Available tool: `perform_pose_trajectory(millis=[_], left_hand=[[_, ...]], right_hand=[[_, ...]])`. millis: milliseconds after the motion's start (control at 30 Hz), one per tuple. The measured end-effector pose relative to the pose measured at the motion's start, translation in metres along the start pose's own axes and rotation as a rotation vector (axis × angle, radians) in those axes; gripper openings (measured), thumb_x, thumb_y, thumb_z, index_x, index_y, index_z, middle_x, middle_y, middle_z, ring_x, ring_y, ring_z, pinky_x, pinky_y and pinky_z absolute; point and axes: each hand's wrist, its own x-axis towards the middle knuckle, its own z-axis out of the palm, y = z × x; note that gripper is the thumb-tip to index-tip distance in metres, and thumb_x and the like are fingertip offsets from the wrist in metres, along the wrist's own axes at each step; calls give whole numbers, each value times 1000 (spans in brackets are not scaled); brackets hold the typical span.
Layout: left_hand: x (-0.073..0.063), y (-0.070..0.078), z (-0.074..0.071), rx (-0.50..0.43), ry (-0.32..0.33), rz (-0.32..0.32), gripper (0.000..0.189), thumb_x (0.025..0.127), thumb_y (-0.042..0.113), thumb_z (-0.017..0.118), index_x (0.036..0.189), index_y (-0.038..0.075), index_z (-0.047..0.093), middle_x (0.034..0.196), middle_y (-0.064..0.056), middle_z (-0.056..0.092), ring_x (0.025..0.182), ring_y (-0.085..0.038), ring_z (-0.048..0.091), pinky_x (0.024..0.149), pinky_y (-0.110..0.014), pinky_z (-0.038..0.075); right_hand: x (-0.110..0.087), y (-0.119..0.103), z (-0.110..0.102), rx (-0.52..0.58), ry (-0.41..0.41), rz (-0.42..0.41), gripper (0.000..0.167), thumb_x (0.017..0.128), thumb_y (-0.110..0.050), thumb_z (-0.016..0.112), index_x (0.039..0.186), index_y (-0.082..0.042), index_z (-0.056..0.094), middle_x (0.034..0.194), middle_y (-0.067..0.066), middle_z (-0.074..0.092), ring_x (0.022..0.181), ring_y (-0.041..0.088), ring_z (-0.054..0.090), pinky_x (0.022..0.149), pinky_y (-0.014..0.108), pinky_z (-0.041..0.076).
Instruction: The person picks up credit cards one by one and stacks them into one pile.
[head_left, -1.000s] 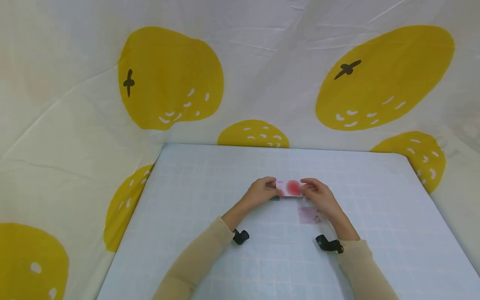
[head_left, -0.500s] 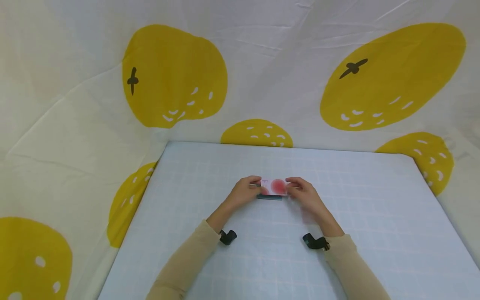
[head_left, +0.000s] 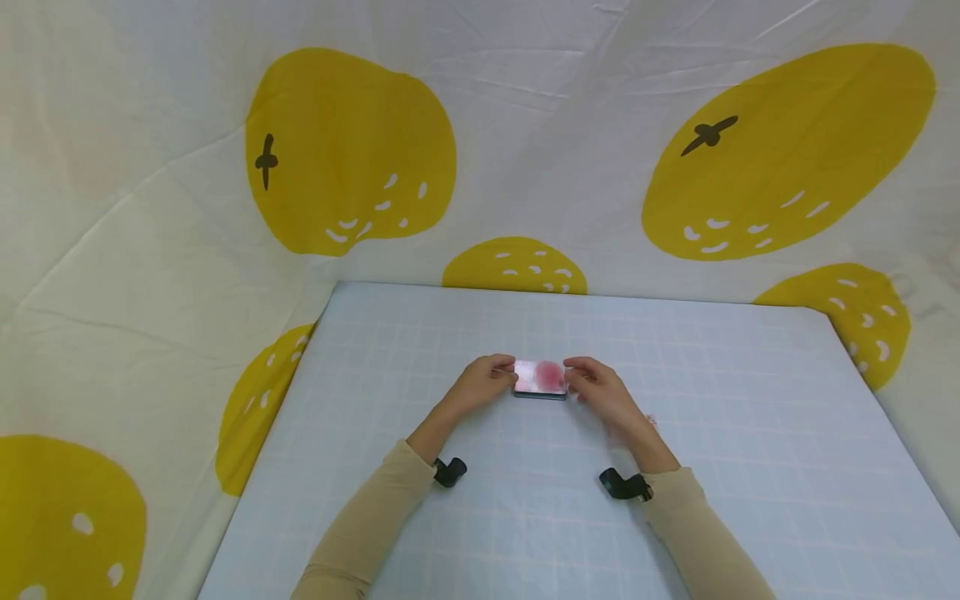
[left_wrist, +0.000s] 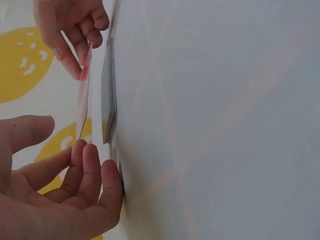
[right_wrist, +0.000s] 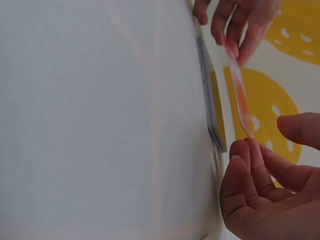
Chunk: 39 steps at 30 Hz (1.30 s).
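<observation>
A white and pink card with a round red print hangs just over a small stack of cards, lying nearly flat. In both wrist views a gap shows between card and stack. My left hand is at the card's left end; its thumb stands away from the fingers, whose tips are near the card's edge. At the right end, my right hand likewise has its thumb lifted off. Whether fingertips still touch the card is hard to tell. The stack's dark front edge shows below the card.
Another pink printed card lies on the table, mostly hidden under my right wrist. A pale checked cloth covers the table. Behind it hangs a white curtain with yellow fruit prints.
Both hands have moved left with the card, bringing it over the stack. The fingers have since loosened and drawn slightly apart from its ends, and the card sits directly above the stack.
</observation>
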Motion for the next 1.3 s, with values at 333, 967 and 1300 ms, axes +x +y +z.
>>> perform_pose_trajectory(millis=[333, 967, 1300], left_hand=[[1, 1, 6, 26, -8, -39, 42, 97, 22, 64, 133, 0, 61, 122, -10, 66, 110, -23, 62, 96, -39, 49], [3, 5, 11, 61, -2, -80, 40, 98, 20, 64, 132, -2, 62, 114, -10, 66, 104, -23, 61, 93, -40, 50], [2, 5, 11, 83, -5, -78, 40, 98, 21, 64, 131, -2, 63, 111, -9, 66, 101, -22, 60, 93, -40, 50]], right_hand=[[3, 3, 4, -14, 12, 35, 39, 102, -24, 58, 136, -4, 56, 118, 14, 63, 105, 27, 58, 88, 33, 50], [2, 4, 6, -86, 12, 28, 41, 102, -27, 59, 136, -4, 56, 122, 13, 62, 104, 27, 57, 92, 40, 50], [3, 5, 6, -102, 12, 28, 41, 102, -27, 59, 135, -3, 57, 121, 14, 62, 103, 27, 56, 90, 38, 50]])
